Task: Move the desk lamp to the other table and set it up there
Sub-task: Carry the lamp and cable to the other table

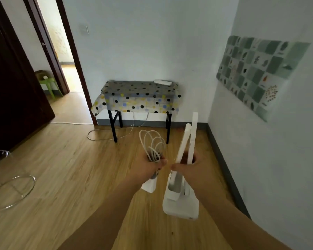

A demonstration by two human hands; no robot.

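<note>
Lamp (179,206) white, arm folded, flat base, cord (154,154) coiled

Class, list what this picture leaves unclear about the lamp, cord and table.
Head view: right hand covers part of the lamp.
Head view: left hand hides where the coiled cord ends.
Head view: white object on the table, too small and blurred to identify.

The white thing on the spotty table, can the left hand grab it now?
Probably not. The left hand grips the coiled cord, and the white thing lies on the table across the open floor.
</note>
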